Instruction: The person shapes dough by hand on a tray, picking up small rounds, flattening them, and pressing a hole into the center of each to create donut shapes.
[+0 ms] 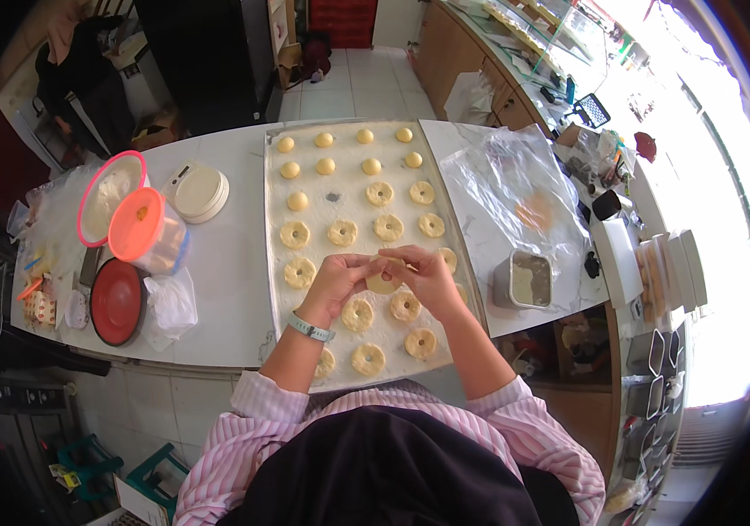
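Above the middle of a large floured tray (340,256), my left hand (338,282) and my right hand (427,279) are closed together around a dough ring (381,284). The fingers of both hands meet near its centre and hide part of it. On the tray's far part sit several smooth round dough balls (325,167) in rows. Nearer to me lie several flattened dough rings (294,234), each with a small hole. One spot in the third row bears only a dark mark (333,197), next to a dough ball. Some rings are partly covered by my hands and forearms.
On the left stand a round scale (199,191), a pink-rimmed bowl (94,210), an orange-topped container (136,226) and a red round pan (118,302). A square metal tin (528,279) and plastic sheeting (515,180) lie to the right. Another person (85,79) stands at the far left.
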A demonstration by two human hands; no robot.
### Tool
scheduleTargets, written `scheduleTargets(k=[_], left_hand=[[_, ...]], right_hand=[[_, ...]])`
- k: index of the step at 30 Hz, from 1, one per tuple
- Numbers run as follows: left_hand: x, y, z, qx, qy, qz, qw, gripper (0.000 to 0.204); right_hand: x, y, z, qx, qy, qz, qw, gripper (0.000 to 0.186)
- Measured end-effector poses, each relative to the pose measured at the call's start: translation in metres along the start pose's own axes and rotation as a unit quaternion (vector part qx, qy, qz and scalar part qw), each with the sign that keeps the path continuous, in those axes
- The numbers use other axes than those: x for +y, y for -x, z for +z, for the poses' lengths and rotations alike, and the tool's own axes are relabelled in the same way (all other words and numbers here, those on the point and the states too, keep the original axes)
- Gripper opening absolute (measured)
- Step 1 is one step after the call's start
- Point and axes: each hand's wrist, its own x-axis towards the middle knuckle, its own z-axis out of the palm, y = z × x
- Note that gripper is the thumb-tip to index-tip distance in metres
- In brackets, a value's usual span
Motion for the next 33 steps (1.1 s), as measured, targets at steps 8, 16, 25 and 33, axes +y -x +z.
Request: scheduleTargets(k=[8,16,25,33], left_hand=[[-0.002,-0.005,-0.001,-0.05,-0.002,0.018,0.999,0.025],[-0.005,-0.005,0.003,-0.022,-0.004,0.016,1.0,0.026],[-0.002,-0.008,0.003,0.016,0.019,0.003,1.0,0.03],[0.001,-0.011,0.005,0.013,0.023,0.006,1.0,0.033]], right_hand=[[-0.002,-0.002,-0.002,-0.009,-0.013,0.013,1.0,0.025],[-0.006,0.0,-0.004,0.022,0.004,0.013,1.0,0.024],[-0.009,-0.004,-0.007,0.0,0.014,0.009,1.0,0.025],[-0.008,-0.012,-0.009,-0.011,0.023,0.034,0.999,0.029]])
